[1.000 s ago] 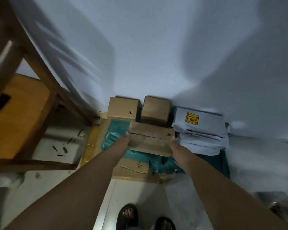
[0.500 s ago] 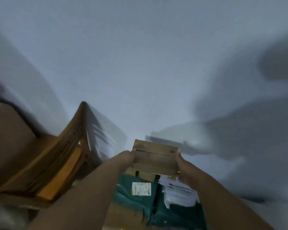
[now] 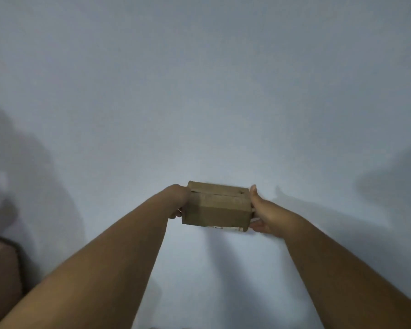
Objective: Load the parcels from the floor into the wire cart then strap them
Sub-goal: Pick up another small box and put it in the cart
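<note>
Two hands held one cardboard parcel (image 3: 216,205) out in front of me, raised against a plain pale wall (image 3: 199,79). My left hand (image 3: 179,201) gripped the box's left end, fingers curled under and round its lower corner, so that grip was closed on the parcel. My right hand (image 3: 262,216) clamped the right end, thumb up along the top edge and fingers wrapped beneath, likewise pinching the parcel. I saw the box level, its long side across the view, a slit running along its top face and a strip of pale label peeking out at the bottom edge. Both forearms reached up from the lower corners of the view. At the left edge I made out a brown, blurred shape (image 3: 0,276); I could not tell what it was. Soft shadows of the arms fell on the wall.
</note>
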The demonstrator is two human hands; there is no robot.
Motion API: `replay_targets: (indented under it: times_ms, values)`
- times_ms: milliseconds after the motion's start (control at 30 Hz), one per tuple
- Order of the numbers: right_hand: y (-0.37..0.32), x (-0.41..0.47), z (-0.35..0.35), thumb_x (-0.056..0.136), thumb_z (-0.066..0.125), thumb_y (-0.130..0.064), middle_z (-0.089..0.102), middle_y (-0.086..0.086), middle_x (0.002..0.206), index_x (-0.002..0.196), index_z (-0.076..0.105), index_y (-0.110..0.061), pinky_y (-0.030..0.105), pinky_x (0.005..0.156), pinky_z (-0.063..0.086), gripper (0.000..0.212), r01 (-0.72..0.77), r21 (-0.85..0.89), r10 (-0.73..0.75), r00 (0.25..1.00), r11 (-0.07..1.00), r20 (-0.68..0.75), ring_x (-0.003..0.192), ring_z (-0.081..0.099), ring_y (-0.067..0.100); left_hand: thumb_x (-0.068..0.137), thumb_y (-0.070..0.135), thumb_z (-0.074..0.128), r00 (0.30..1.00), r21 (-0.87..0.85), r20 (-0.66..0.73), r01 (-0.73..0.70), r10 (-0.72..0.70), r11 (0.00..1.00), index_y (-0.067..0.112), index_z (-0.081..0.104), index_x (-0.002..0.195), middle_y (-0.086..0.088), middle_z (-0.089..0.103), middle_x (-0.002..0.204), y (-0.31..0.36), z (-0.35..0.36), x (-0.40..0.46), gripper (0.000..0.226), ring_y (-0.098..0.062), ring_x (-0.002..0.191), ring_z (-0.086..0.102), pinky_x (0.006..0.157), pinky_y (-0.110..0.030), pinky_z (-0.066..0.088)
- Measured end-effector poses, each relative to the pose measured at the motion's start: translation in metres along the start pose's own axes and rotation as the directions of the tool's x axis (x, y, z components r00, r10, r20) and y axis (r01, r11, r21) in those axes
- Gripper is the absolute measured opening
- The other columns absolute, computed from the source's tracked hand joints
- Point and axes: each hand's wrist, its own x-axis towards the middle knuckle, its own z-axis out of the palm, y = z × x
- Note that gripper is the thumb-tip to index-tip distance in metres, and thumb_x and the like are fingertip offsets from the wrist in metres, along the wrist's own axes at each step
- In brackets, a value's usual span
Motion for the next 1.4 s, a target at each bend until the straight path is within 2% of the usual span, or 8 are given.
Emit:
replay_targets:
  times_ms: [133, 400, 567, 733, 900, 1100, 1233, 1400]
  values:
    - [-0.016, -0.014, -0.01, 0.067, 0.023, -0.091, 0.064, 0.013, 0.114, 0.131, 0.054, -0.013, 0.035, 0.093, 0.051, 0.105, 0.026, -0.032, -0.025, 0.999, 0.999, 0.036, 0.101, 0.064, 0.025, 0.092, 0.018, 0.042, 1.0, 0.068, -0.009, -0.009, 0.009, 0.998, 0.001, 0.062, 0.112, -0.017, 0.072, 0.107, 0.008, -0.009, -0.017, 0.033, -0.027, 0.081, 0.067, 0.08, -0.033, 0.052]
    - [-0.021, -0.033, -0.029, 0.079, 0.021, -0.084, 0.066, 0.014, 0.108, 0.116, 0.06, -0.013, 0.038, 0.1, 0.05, 0.089, 0.027, -0.051, -0.024, 0.997, 0.998, 0.068, 0.1, 0.066, 0.025, 0.088, 0.017, 0.043, 0.996, 0.152, 0.042, -0.087, 0.082, 0.984, 0.005, 0.06, 0.096, -0.017, 0.073, 0.101, 0.021, -0.014, -0.031, 0.023, -0.028, 0.094, 0.073, 0.08, -0.034, 0.054]
    - [-0.016, -0.055, -0.063, 0.068, 0.024, -0.089, 0.065, 0.017, 0.113, 0.121, 0.058, -0.009, 0.036, 0.094, 0.054, 0.102, -0.029, -0.074, 0.026, 0.999, 0.997, -0.045, 0.101, 0.067, 0.026, 0.088, 0.016, 0.042, 0.972, 0.185, 0.151, -0.205, 0.178, 0.961, 0.003, 0.061, 0.095, -0.018, 0.074, 0.097, 0.048, 0.008, -0.031, 0.025, -0.028, 0.092, 0.073, 0.082, -0.036, 0.056]
    - [0.007, -0.104, -0.11, 0.077, 0.021, -0.086, 0.066, 0.012, 0.108, 0.116, 0.063, -0.014, 0.035, 0.094, 0.055, 0.092, -0.079, -0.028, 0.069, 0.962, 0.996, -0.263, 0.097, 0.068, 0.022, 0.089, 0.015, 0.042, 0.891, 0.197, 0.332, -0.388, 0.311, 0.901, 0.004, 0.06, 0.09, -0.02, 0.074, 0.095, 0.096, 0.051, -0.04, 0.021, -0.027, 0.089, 0.074, 0.074, -0.032, 0.056]
    - [0.049, -0.199, -0.146, 0.078, 0.019, -0.086, 0.065, 0.01, 0.114, 0.121, 0.06, -0.022, 0.033, 0.092, 0.056, 0.088, -0.179, 0.04, 0.177, 0.869, 0.983, -0.463, 0.101, 0.066, 0.023, 0.089, 0.01, 0.043, 0.728, 0.152, 0.535, -0.582, 0.429, 0.799, 0.002, 0.064, 0.085, -0.02, 0.075, 0.09, 0.128, 0.125, -0.085, 0.023, -0.027, 0.088, 0.074, 0.071, -0.032, 0.054]
    - [0.111, -0.351, -0.166, 0.078, 0.018, -0.086, 0.062, 0.008, 0.119, 0.131, 0.057, -0.021, 0.03, 0.091, 0.053, 0.093, -0.304, 0.226, 0.371, 0.606, 0.926, -0.704, 0.1, 0.064, 0.022, 0.089, 0.01, 0.044, 0.433, -0.012, 0.77, -0.726, 0.47, 0.688, 0.004, 0.062, 0.081, -0.019, 0.071, 0.08, 0.144, 0.218, -0.2, 0.02, -0.025, 0.069, 0.067, 0.058, -0.024, 0.047]
    - [0.144, -0.448, -0.161, 0.074, 0.018, -0.089, 0.062, 0.008, 0.121, 0.132, 0.057, -0.023, 0.03, 0.093, 0.053, 0.096, -0.342, 0.341, 0.468, 0.431, 0.876, -0.771, 0.106, 0.063, 0.022, 0.092, 0.013, 0.045, 0.278, -0.082, 0.863, -0.746, 0.422, 0.66, 0.005, 0.06, 0.087, -0.014, 0.069, 0.079, 0.136, 0.257, -0.29, 0.019, -0.022, 0.074, 0.068, 0.064, -0.025, 0.049]
    - [0.173, -0.552, -0.142, 0.075, 0.017, -0.089, 0.06, 0.007, 0.125, 0.133, 0.056, -0.019, 0.032, 0.095, 0.052, 0.099, -0.333, 0.449, 0.534, 0.235, 0.829, -0.812, 0.108, 0.062, 0.024, 0.093, 0.032, 0.055, 0.075, -0.199, 0.897, -0.813, 0.436, 0.548, 0.008, 0.061, 0.099, -0.012, 0.072, 0.09, 0.124, 0.28, -0.392, 0.024, -0.02, 0.086, 0.072, 0.079, -0.031, 0.055]
